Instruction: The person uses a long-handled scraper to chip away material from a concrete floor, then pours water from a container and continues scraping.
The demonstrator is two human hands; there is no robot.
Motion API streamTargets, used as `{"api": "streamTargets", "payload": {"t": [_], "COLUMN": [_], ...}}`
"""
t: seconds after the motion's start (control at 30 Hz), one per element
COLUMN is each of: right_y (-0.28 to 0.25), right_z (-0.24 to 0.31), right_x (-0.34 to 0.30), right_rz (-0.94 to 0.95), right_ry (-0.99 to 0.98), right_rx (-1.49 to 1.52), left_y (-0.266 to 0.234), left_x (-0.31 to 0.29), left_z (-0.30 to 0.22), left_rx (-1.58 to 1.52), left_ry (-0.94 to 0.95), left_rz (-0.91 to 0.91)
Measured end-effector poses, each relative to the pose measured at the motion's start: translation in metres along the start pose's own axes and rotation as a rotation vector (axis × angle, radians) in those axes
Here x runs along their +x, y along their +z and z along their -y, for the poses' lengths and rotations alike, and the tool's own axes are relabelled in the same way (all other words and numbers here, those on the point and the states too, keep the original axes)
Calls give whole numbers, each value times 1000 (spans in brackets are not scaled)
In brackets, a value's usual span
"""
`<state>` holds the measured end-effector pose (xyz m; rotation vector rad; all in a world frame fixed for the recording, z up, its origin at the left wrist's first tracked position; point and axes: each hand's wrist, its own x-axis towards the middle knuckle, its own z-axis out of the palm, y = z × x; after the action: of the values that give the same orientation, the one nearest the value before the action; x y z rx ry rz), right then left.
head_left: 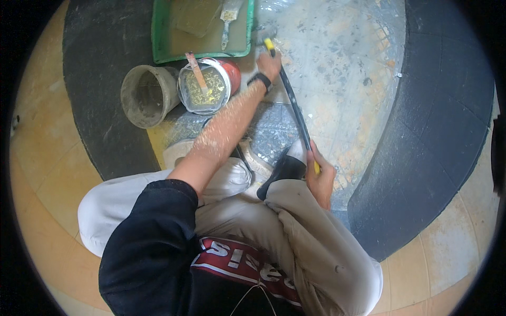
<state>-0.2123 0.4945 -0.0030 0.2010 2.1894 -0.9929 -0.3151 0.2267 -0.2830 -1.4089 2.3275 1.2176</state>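
Observation:
A long thin black bar with yellow ends [293, 100] slants from the upper middle down to my right knee. My left hand [269, 65], with a dark band on its wrist, is closed at the bar's far end. Around its near yellow end my right hand [320, 178] is wrapped. The bar's exact kind is not plain. Left of my left forearm stands a paint bucket [227, 79] with speckled yellowish-grey contents, and a flat stirring stick [196, 71] leans in it.
A dirty grey bucket [127, 100] stands beside the paint bucket. Beyond them is a green tray [158, 37] of murky liquid with a paintbrush [228, 21] in it. Dark mats [443, 131] curve along both sides of a paint-stained sheet [342, 84]. My legs are folded close by.

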Motion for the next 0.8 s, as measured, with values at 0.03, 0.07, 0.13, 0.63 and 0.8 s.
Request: {"api": "streamTargets", "payload": {"t": [0.03, 0.07, 0.13, 0.63, 0.8], "right_y": [8, 11, 1, -11, 18], "right_z": [11, 19, 13, 11, 16], "right_x": [13, 19, 12, 4, 17], "right_rz": [-5, -10, 14, -2, -20], "right_ry": [-13, -26, 36, 4, -109], "right_rx": [27, 54, 81, -2, 38], "left_y": [-12, -19, -3, 30, -6], "left_x": [19, 30, 8, -3, 33], "left_z": [-11, -18, -19, -17, -33], "left_rx": [-9, 42, 92, -38, 162], "left_ry": [24, 11, 3, 39, 93], "left_rz": [5, 27, 32, 36, 77]}}
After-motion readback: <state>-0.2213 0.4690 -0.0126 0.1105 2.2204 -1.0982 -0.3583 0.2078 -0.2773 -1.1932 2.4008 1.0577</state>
